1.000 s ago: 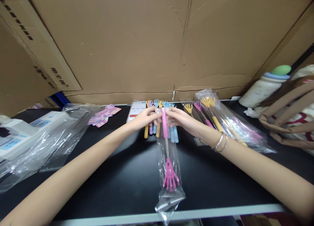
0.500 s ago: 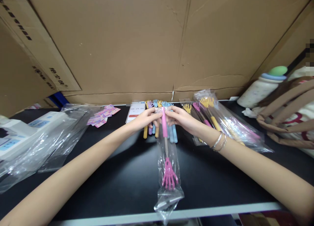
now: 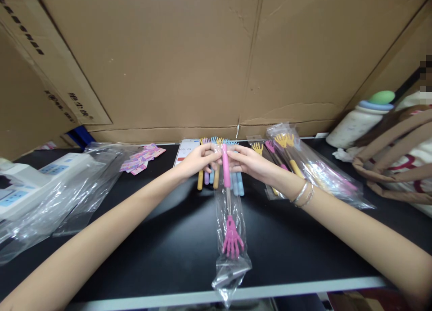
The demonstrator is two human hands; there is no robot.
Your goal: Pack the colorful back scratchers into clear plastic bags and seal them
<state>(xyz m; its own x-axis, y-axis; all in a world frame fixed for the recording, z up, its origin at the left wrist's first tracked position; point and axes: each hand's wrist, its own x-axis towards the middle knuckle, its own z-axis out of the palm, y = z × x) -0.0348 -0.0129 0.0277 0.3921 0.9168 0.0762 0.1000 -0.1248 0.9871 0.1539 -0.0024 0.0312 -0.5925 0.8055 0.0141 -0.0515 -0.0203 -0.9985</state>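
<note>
Left arm (image 3: 121, 216), right arm (image 3: 351, 216): bare, extended forward, converging. Left hand (image 3: 199, 160), right hand (image 3: 251, 164): close together, thumbs pointing inward, fingers (image 3: 241, 149) bent, both in a pinch.

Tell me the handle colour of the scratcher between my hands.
Pink handle, best seen in the head view.
</note>
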